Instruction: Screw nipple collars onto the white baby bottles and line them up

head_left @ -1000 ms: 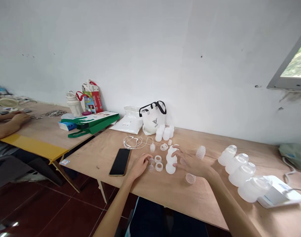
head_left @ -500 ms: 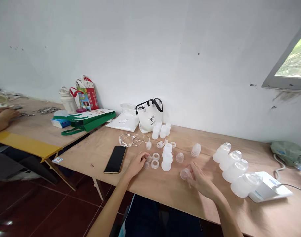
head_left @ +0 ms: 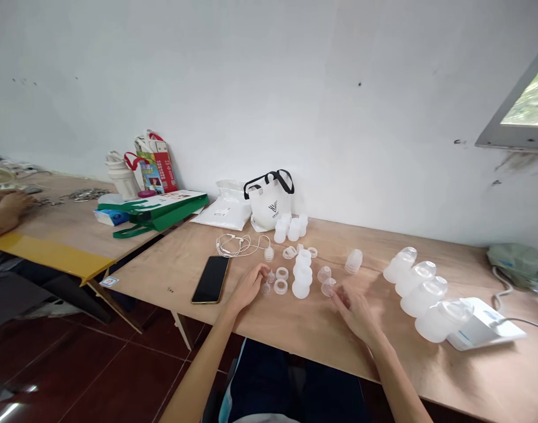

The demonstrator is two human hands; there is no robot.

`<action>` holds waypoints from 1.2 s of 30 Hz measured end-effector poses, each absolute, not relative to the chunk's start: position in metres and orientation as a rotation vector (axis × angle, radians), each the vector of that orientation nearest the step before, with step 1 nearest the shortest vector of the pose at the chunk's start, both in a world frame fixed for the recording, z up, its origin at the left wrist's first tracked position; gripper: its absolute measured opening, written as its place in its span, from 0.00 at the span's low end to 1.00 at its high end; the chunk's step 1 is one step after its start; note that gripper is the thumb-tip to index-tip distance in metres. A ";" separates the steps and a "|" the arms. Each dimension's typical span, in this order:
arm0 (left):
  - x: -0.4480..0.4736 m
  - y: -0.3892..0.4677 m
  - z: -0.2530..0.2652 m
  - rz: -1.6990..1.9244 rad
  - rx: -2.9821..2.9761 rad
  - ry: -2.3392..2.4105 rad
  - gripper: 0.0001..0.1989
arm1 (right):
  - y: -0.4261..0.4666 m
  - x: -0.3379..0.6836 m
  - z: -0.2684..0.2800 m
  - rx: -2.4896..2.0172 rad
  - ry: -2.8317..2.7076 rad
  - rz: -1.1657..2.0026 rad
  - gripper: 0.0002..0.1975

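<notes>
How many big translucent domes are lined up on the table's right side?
4, in a diagonal row: first dome, second dome, third dome, fourth dome, nearest the white device.

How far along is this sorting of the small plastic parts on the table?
Done: four large translucent cups lie in a row. In hand: the right hand touches a small clear cup; the left hand fingers a tiny piece. Left: loose rings lie scattered.
</notes>
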State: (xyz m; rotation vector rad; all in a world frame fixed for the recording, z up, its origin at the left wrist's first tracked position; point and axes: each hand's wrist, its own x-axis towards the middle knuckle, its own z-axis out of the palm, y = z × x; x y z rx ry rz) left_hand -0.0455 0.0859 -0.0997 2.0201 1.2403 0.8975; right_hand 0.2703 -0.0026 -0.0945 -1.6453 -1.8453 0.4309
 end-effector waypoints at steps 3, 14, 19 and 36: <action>-0.051 0.087 -0.094 0.835 2.009 1.268 0.17 | -0.004 0.264 -0.088 -1.689 -2.078 0.441 0.21; -0.080 0.060 -0.049 0.354 2.026 1.202 0.26 | -0.005 0.259 -0.077 -1.779 -2.081 0.483 0.17; -0.053 0.051 -0.046 0.343 2.158 1.132 0.37 | -0.005 0.259 -0.078 -1.785 -2.101 0.508 0.15; -0.032 0.044 -0.032 0.667 1.860 0.919 0.12 | -0.020 0.242 -0.067 -1.597 -2.034 0.641 0.18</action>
